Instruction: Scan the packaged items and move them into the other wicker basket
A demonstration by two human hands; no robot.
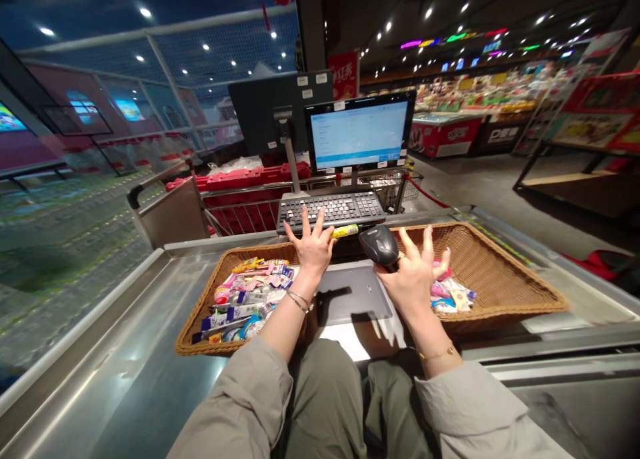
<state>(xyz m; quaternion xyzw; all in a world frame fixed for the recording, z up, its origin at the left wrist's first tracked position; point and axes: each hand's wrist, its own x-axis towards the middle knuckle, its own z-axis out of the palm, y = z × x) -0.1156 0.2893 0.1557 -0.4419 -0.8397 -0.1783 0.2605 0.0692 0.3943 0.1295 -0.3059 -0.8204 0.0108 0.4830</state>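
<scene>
My left hand [314, 247] is at the front edge of the black keyboard [345, 208], its fingers spread towards the keys. By its thumb it holds a small yellow tube-shaped packet [345, 231], which points right towards a black barcode scanner [379, 244]. The scanner is in my right hand [410, 272], its handle mostly hidden by the hand, while the other fingers stick out apart. A wicker basket [187, 329] under my left forearm holds many small colourful packets [250, 296]. On the right, another wicker basket [510, 266] has a few packets [453, 296] at its near left corner.
A lit monitor [360, 134] stands behind the keyboard, with a second screen's dark back [273, 112] beside it. Between the baskets lies a grey flat panel [353, 296]. The metal counter [145, 352] runs around me, and shopping carts [245, 209] stand beyond it.
</scene>
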